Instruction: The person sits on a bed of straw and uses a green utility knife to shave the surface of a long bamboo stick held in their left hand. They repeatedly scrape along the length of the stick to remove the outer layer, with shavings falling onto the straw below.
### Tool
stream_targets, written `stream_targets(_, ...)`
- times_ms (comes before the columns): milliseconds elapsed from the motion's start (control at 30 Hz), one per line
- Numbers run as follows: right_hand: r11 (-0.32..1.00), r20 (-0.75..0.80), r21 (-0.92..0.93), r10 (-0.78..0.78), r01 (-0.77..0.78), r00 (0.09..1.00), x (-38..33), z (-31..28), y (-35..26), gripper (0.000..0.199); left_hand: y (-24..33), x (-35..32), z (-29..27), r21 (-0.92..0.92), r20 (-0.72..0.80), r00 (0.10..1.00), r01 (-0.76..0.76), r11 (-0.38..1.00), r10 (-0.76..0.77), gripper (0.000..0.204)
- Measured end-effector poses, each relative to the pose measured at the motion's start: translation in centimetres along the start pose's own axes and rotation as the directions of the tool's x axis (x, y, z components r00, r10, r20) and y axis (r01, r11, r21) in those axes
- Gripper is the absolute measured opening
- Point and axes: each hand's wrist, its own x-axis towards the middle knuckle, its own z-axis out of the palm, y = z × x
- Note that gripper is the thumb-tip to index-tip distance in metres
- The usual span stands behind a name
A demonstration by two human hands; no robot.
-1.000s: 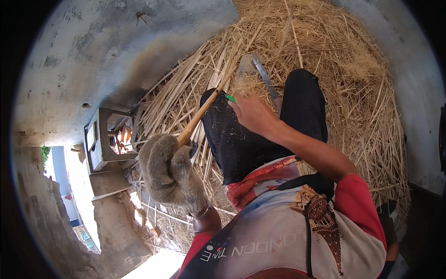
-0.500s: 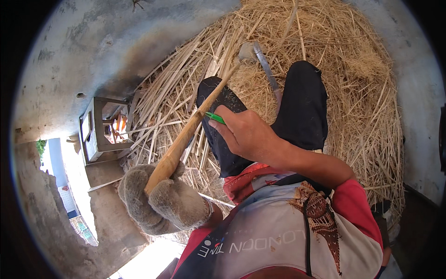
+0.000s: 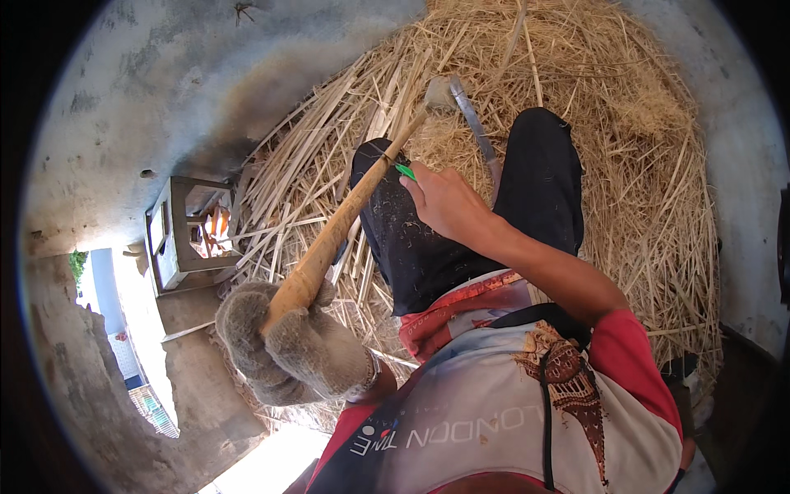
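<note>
A knitted grey glove covers my left hand [image 3: 317,350], which is wrapped around the thick near end of a pale bamboo pole [image 3: 333,245]. The pole slants up and away to the right across my left thigh, narrowing toward its far end. My bare right hand [image 3: 451,204] pinches a small bright green tool [image 3: 405,170]; its kind is unclear. The tool's tip is at the pole's far part, above my left knee, close to a dark band on the pole. Between my knees, a long curved metal blade [image 3: 473,123] lies on the shavings.
Straw-like shavings and split strips [image 3: 625,156] cover the floor in front and to the right. A greyish block [image 3: 439,94] sits by the pole's far end. A small wooden frame box [image 3: 206,262] stands at left against the stained wall [image 3: 189,74]. Bright openings show at lower left.
My right hand with the green tool has slid up and away along the pole, toward its far end. My left hand keeps its grip, and the pole has barely shifted.
</note>
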Motion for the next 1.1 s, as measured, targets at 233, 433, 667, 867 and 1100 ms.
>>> stream_targets(233, 0.999, 0.041, -0.006, -0.045, 0.045, 0.998, -0.1, 0.0, -1.0, 0.023, -1.8, -0.1, -3.0, -0.204, 0.080, 0.990, 0.134, 0.970, -0.120, 0.036)
stream_targets(433, 0.990, 0.101, 0.063, -0.132, 0.126, 0.986, -1.0, -0.6, -4.8, 0.020, -0.9, 1.6, -0.8, -0.079, 0.039, 0.998, -0.043, 0.996, 0.046, 0.028)
stream_targets(667, 0.996, 0.111, -0.079, -0.039, 0.048, 0.993, 0.8, 0.2, 0.2, 0.024, -0.3, 0.8, -1.1, -0.058, 0.010, 0.998, 0.060, 0.996, -0.059, 0.029)
stream_targets(867, 0.985, 0.078, -0.175, 0.014, 0.000, 0.997, 2.7, 1.5, 2.6, 0.022, -0.9, 1.7, -1.0, -0.054, 0.021, 0.999, 0.041, 0.998, -0.040, 0.028)
stream_targets(1100, 0.986, 0.113, 0.043, -0.165, 0.161, 0.980, 0.4, 0.0, -4.6, 0.025, -4.1, 2.2, -4.0, -0.195, 0.097, 0.995, 0.047, 0.980, -0.029, 0.032)
